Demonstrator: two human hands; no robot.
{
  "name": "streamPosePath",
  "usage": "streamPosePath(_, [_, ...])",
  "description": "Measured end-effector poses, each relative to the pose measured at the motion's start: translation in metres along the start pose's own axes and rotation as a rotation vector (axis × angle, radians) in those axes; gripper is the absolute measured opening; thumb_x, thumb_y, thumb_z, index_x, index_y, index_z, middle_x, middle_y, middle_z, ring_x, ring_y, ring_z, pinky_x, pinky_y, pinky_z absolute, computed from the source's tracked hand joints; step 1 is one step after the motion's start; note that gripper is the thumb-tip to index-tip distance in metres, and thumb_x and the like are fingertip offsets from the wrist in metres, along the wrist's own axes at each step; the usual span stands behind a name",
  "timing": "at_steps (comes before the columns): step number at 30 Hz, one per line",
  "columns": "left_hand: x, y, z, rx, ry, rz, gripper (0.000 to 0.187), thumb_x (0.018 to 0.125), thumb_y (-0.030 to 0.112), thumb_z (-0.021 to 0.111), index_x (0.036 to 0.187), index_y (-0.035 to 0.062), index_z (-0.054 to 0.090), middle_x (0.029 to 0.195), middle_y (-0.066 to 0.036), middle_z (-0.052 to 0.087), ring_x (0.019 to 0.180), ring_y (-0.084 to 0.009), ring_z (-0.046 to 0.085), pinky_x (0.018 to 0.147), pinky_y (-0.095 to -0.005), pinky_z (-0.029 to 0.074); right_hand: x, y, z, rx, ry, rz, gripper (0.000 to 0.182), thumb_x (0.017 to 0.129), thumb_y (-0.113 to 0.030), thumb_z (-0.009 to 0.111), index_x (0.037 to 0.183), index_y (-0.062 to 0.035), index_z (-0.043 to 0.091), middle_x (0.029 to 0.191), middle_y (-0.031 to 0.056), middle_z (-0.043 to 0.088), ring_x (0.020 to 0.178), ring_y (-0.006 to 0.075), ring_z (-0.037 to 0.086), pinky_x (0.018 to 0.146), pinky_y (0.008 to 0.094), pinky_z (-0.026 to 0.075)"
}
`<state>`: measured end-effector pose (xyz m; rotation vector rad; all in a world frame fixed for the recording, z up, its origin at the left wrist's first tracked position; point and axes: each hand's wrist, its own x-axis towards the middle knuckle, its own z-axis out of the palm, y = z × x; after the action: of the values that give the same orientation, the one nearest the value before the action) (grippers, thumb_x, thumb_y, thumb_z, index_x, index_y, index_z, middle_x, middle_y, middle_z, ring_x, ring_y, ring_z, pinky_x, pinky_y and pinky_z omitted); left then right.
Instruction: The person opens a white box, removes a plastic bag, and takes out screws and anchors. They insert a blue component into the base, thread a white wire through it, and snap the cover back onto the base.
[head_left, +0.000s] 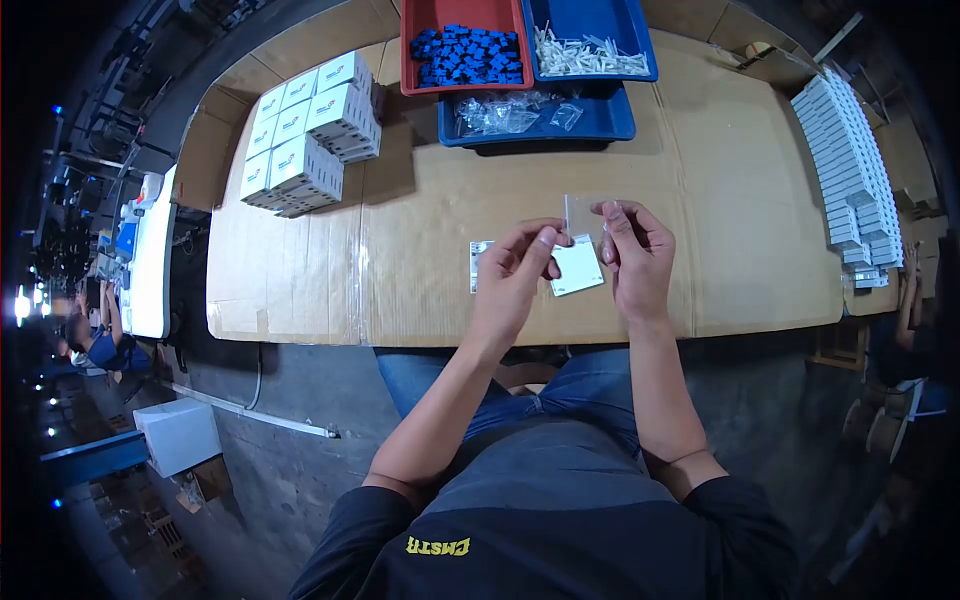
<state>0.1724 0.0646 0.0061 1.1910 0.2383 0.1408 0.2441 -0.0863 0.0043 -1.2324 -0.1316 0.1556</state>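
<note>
A small clear plastic bag [580, 213] is held up between my hands above the cardboard-covered table. My right hand [640, 255] pinches its right side between thumb and fingers. At the bag's lower left, my left hand [518, 268] is closed in a pinch; its fingertips meet the bag's edge. Any small part inside the bag is too hard to make out. Just below and between the hands lies a white square plate [578, 270] with small holes near its corners. A printed card or flat box [478, 268] lies partly hidden behind my left hand.
At the back stand a red tray [405, 75] of blue parts, a blue tray [648, 45] of white plugs and a lower blue tray [600, 130] of clear bags. Stacked white boxes [310, 130] stand left; rows of white pieces [850, 165] line the right. Other people work at both sides.
</note>
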Motion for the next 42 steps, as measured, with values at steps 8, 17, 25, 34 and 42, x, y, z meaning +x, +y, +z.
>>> streamPosePath(8, [0.004, -0.005, -0.002, 0.039, 0.085, -0.013, 0.018, 0.102, 0.013, 0.069, 0.110, -0.0019, 0.070, 0.097, -0.005, 0.072, 0.077, -0.0073, 0.058, 0.072, -0.0224, 0.048, 0.004, -0.007, 0.010, -0.081, 0.074, -0.053, 0.021, 0.098, -0.018, 0.076, 0.105, 0.0013, 0.072, 0.083, 0.0013, 0.062, 0.067, 0.0042, 0.053, 0.057, 0.0203, 0.038])
streamPosePath(17, [0.008, -0.017, -0.004, 0.164, 0.186, 0.061, 0.013, 0.098, 0.010, 0.073, 0.106, 0.0000, 0.072, 0.087, 0.002, 0.068, 0.071, -0.0023, 0.057, 0.061, -0.0196, 0.043, -0.006, 0.006, 0.016, -0.441, -0.136, -0.315, 0.012, 0.092, -0.004, 0.076, 0.101, 0.0005, 0.070, 0.097, 0.0062, 0.067, 0.076, 0.0103, 0.062, 0.065, 0.0252, 0.049])
streamPosePath(25, [0.000, -0.010, -0.008, 0.464, 0.209, 0.198, 0.013, 0.095, 0.006, 0.075, 0.106, 0.0012, 0.073, 0.090, -0.002, 0.071, 0.073, -0.0074, 0.059, 0.063, -0.0240, 0.046, -0.008, 0.007, 0.030, -0.425, -0.127, -0.083, 0.010, 0.093, -0.007, 0.076, 0.099, 0.0006, 0.073, 0.095, 0.0069, 0.072, 0.076, 0.0106, 0.067, 0.063, 0.0252, 0.052])
streamPosePath(34, [0.002, -0.010, -0.020, 0.619, 0.178, 0.376, 0.011, 0.097, 0.003, 0.070, 0.107, -0.0011, 0.074, 0.098, -0.009, 0.073, 0.079, -0.0131, 0.065, 0.070, -0.0276, 0.052, -0.005, 0.013, 0.033, -0.392, -0.107, 0.005, 0.011, 0.097, -0.007, 0.073, 0.103, 0.0024, 0.075, 0.093, 0.0046, 0.072, 0.080, 0.0082, 0.067, 0.066, 0.0234, 0.052])
streamPosePath(42, [-0.002, -0.014, -0.027, 0.566, 0.225, 0.245, 0.011, 0.100, 0.009, 0.068, 0.105, -0.0005, 0.072, 0.086, -0.004, 0.072, 0.077, -0.0081, 0.064, 0.068, -0.0254, 0.050, -0.011, 0.026, 0.034, -0.349, -0.165, 0.076, 0.016, 0.097, -0.006, 0.071, 0.110, 0.0028, 0.075, 0.099, 0.0069, 0.075, 0.085, 0.0100, 0.070, 0.074, 0.0242, 0.056])
